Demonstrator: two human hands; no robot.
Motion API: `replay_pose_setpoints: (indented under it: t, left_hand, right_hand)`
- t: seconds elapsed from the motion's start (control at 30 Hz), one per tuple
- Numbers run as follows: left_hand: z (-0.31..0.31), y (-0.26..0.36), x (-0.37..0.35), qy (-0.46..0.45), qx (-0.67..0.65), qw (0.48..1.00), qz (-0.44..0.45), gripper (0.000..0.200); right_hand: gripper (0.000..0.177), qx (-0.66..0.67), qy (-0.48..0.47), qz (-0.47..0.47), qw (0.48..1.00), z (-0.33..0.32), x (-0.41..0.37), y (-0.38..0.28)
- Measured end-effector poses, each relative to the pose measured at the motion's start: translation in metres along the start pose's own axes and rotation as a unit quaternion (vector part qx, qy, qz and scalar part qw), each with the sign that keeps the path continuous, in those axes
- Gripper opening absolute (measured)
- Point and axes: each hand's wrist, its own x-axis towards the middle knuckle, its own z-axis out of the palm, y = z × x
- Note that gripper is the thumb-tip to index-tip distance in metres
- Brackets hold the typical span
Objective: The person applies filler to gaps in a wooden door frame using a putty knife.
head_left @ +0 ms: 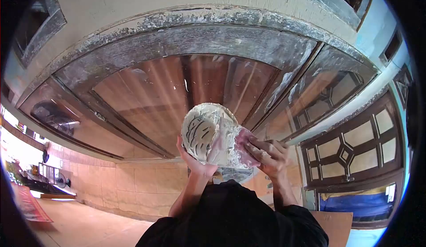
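Observation:
My left hand (196,162) grips a round tub (188,136) from its lower left side, the thumb up along its wall. Grey-white putty (200,133) coats the inside of the tub and its rim. Fingers of my right hand (268,156) are closed on a wide, flat pink putty spreader (247,151). More putty is smeared across the spreader, and its far part lies over the right side of the tub's mouth.
Ahead are glossy brown wooden panels (146,91) under a curved beam (208,38) with patchy white coating. To the right is a brown door (361,145) with glass panes. Behind on the left, a fan (62,181) stands by the tiled floor (97,213).

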Motion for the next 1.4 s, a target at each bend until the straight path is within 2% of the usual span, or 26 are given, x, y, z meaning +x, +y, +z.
replay_pose_setpoints:
  t: [0.13,0.2,0.23,0.3,0.4,0.5,0.73,0.8,0.9,0.97,1.03,1.1,1.13,1.17,1.23,1.3,1.37,1.4]
  left_hand:
    - [-0.002,0.002,0.002,0.002,0.027,0.999,0.019,0.069]
    - [-0.006,0.005,0.003,-0.091,-0.07,0.993,-0.027,0.069]
    - [-0.003,0.004,0.002,-0.093,-0.068,0.993,-0.03,0.069]
    - [0.007,0.003,0.0,-0.031,-0.008,0.999,-0.025,0.068]
    - [0.004,0.002,0.004,-0.005,0.012,1.0,-0.01,0.068]
    - [0.003,-0.001,0.009,-0.018,0.027,0.999,0.018,0.067]
    - [-0.003,-0.003,0.014,-0.007,0.013,1.0,-0.003,0.065]
    - [-0.009,-0.003,0.014,0.024,0.05,0.998,0.012,0.065]
    - [0.006,-0.005,0.015,-0.024,0.034,0.999,-0.003,0.065]
    - [0.012,-0.005,0.015,-0.038,0.009,0.999,-0.03,0.063]
    - [0.015,-0.006,0.015,-0.046,-0.014,0.998,-0.045,0.061]
    - [0.018,-0.009,0.017,-0.035,0.035,0.998,-0.026,0.06]
    - [0.016,-0.01,0.018,-0.033,0.016,0.999,-0.038,0.063]
    - [0.013,-0.011,0.02,-0.038,0.017,0.998,-0.04,0.063]
    - [0.006,-0.012,0.024,-0.029,0.018,0.999,-0.026,0.066]
    - [0.004,-0.014,0.027,-0.049,0.027,0.998,-0.042,0.068]
    - [0.009,-0.017,0.026,-0.037,0.031,0.998,-0.03,0.069]
    - [0.003,-0.017,0.029,-0.044,0.035,0.998,-0.024,0.069]
  right_hand:
    - [0.035,-0.04,0.012,-0.026,0.999,0.003,-0.006,0.003]
    - [0.036,-0.046,0.026,-0.022,0.998,0.008,-0.011,0.005]
    - [0.038,-0.053,0.038,-0.018,0.998,0.008,-0.012,0.007]
    - [0.039,-0.049,0.03,-0.013,0.998,0.008,-0.012,0.008]
    - [0.037,-0.032,0.012,-0.003,0.999,0.005,-0.009,0.005]
    - [0.036,-0.022,0.002,0.012,1.0,0.005,-0.011,0.005]
    - [0.036,0.025,0.011,0.092,0.995,0.011,-0.01,0.005]
    - [0.039,0.04,0.015,0.089,0.995,0.008,-0.01,0.006]
    - [0.039,0.052,0.044,0.102,0.992,0.007,-0.013,0.017]
    - [0.037,0.131,0.093,0.167,0.973,0.007,-0.011,0.023]
    - [0.031,0.135,0.117,0.162,0.971,0.006,-0.01,0.031]
    - [0.02,0.275,0.206,0.234,0.909,0.017,-0.016,0.038]
    - [0.012,0.444,0.247,0.286,0.812,0.021,-0.011,0.035]
    - [0.012,0.442,0.252,0.282,0.813,0.022,-0.01,0.04]
    - [0.014,0.651,0.276,0.363,0.607,0.023,-0.009,0.051]
    - [0.016,0.645,0.294,0.38,0.595,0.02,-0.001,0.064]
    - [0.016,0.658,0.339,0.319,0.592,0.018,0.007,0.081]
    - [0.017,0.642,0.36,0.327,0.592,0.014,0.013,0.087]
